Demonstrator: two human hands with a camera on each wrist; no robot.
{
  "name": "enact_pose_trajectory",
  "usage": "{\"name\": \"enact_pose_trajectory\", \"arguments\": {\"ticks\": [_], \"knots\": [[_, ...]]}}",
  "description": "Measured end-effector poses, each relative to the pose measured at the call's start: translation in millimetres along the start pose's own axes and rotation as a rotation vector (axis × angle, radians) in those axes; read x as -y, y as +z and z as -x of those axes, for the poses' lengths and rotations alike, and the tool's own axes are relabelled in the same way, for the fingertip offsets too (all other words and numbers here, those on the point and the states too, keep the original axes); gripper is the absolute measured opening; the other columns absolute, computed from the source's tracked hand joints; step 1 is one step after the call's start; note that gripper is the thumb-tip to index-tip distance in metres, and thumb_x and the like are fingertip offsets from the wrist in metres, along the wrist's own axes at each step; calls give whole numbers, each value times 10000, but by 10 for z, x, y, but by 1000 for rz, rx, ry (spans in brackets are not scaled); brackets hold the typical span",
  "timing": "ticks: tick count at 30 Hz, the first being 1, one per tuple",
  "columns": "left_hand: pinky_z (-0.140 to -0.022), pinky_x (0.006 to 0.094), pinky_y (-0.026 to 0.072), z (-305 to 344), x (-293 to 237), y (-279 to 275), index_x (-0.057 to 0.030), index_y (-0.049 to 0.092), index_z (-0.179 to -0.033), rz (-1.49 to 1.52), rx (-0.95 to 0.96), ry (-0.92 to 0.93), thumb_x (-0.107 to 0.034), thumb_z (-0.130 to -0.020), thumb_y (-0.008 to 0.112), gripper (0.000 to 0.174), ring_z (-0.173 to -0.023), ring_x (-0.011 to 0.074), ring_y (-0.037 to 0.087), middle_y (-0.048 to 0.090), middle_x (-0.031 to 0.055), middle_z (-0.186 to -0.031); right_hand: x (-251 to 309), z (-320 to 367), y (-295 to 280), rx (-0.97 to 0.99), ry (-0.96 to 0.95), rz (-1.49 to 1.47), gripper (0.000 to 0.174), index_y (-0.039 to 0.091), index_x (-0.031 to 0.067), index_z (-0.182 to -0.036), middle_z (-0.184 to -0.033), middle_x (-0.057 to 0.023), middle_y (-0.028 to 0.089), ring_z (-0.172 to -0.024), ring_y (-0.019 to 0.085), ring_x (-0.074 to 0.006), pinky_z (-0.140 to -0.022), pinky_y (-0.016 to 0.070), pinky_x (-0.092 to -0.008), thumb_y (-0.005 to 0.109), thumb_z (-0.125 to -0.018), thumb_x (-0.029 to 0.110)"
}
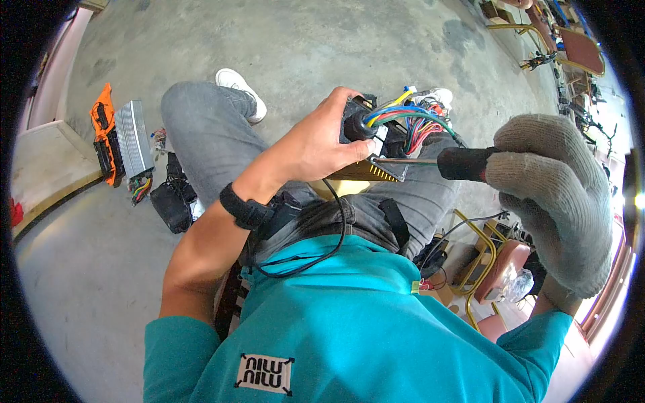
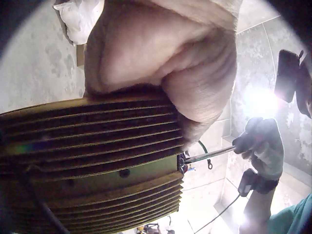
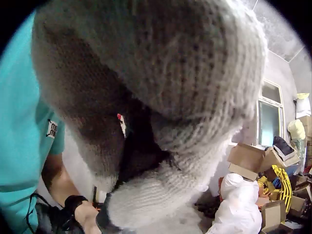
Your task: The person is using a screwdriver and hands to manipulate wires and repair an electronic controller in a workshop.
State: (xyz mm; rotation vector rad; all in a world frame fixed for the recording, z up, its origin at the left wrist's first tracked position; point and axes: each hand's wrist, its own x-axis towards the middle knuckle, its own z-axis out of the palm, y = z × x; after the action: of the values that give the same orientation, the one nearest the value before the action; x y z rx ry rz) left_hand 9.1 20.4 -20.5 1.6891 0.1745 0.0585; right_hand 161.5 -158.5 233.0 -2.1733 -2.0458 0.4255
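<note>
In the head view my bare left hand (image 1: pixel 322 144) grips a finned metal unit (image 1: pixel 356 188) above the lap, its thumb beside a black cable collar. Several coloured wires (image 1: pixel 420 121) come out of the unit. My gloved right hand (image 1: pixel 554 195) holds a screwdriver (image 1: pixel 463 164) by its black handle, and the shaft reaches the unit's end plate. The left wrist view shows the unit's fins (image 2: pixel 87 141) under my left hand (image 2: pixel 161 53), with the screwdriver shaft (image 2: pixel 212 154) at the unit's edge. Gloved fingers (image 3: pixel 151 195) curl round the dark handle in the right wrist view.
A silver finned unit (image 1: pixel 134 138) and an orange item (image 1: pixel 103 131) lie on the floor at the left, near a black bag (image 1: pixel 173 201). Chairs (image 1: pixel 581 50) stand at the far right. Cardboard boxes (image 3: pixel 246 160) and a white sack (image 3: pixel 236 204) show in the right wrist view.
</note>
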Motion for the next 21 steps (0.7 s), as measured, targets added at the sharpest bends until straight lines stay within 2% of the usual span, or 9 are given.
{"name": "enact_pose_trajectory", "arguments": {"ticks": [1, 3, 7, 9, 10, 13, 15, 18, 21], "knots": [[-1022, 339, 459, -3, -5, -2, -18, 435, -1371, 9, 6, -9, -232, -911, 766, 606, -1156, 193, 575, 599, 128, -1220, 43, 1, -4, -1, -1, 1, 400, 688, 65, -1058, -1047, -129, 660, -881, 676, -317, -735, 564, -382, 814, -730, 254], [-1021, 338, 458, -1, -24, 13, -18, 437, -1367, 25, 19, -16, -227, -912, 764, 598, -1154, 192, 574, 598, 128, -1219, 128, -16, -30, 52, 262, -19, 452, 681, 40, -1078, -1035, -122, 658, -869, 679, -297, -734, 554, -379, 810, -741, 312], [-1019, 338, 458, 9, -12, 20, -17, 444, -1357, 1, -5, 10, -218, -916, 759, 578, -1143, 190, 575, 600, 126, -1209, 177, -78, -33, 122, 475, 61, 544, 672, 13, -1119, -1046, -129, 649, -868, 685, -283, -742, 541, -388, 800, -743, 384], [-1015, 338, 459, 7, -29, 2, -19, 445, -1356, 16, -3, 4, -219, -913, 760, 579, -1139, 189, 575, 602, 125, -1205, 101, -30, 21, -40, 309, -162, 532, 665, 7, -1113, -1065, -147, 640, -892, 683, -305, -751, 539, -393, 797, -744, 368], [-1012, 338, 460, 16, -38, -5, -20, 447, -1355, 36, -1, -7, -220, -911, 761, 579, -1135, 188, 575, 604, 124, -1200, -12, -39, -11, -60, 35, 0, 493, 665, 10, -1091, -1078, -156, 638, -912, 678, -322, -755, 553, -379, 809, -722, 304], [-1007, 336, 461, 22, -46, -6, -25, 451, -1353, -7, 3, -41, -229, -904, 765, 585, -1127, 183, 575, 606, 120, -1192, -102, 25, -15, -35, -47, 0, 491, 666, 11, -1083, -1096, -167, 633, -930, 670, -341, -747, 553, -377, 812, -711, 296], [-1006, 335, 461, 15, -33, 6, -28, 451, -1354, -11, 6, -35, -234, -901, 766, 590, -1128, 183, 572, 606, 119, -1193, -84, 24, -6, -55, -63, 31, 503, 665, 4, -1088, -1032, -163, 647, -878, 673, -312, -722, 538, -367, 790, -733, 337], [-1007, 337, 461, 36, -18, 23, -30, 453, -1353, -17, 3, -50, -243, -897, 768, 594, -1131, 187, 572, 606, 122, -1200, 211, -34, 54, -46, 546, 16, 493, 645, -11, -1105, -876, -143, 655, -765, 667, -266, -701, 523, -343, 733, -779, 348], [-1009, 343, 462, 19, -28, 8, -29, 456, -1350, -22, -9, -41, -248, -897, 768, 593, -1138, 197, 577, 605, 132, -1212, 131, 29, 16, 9, 536, -7, 505, 648, 5, -1125, -944, -142, 667, -833, 676, -284, -718, 533, -362, 763, -768, 343]]}}
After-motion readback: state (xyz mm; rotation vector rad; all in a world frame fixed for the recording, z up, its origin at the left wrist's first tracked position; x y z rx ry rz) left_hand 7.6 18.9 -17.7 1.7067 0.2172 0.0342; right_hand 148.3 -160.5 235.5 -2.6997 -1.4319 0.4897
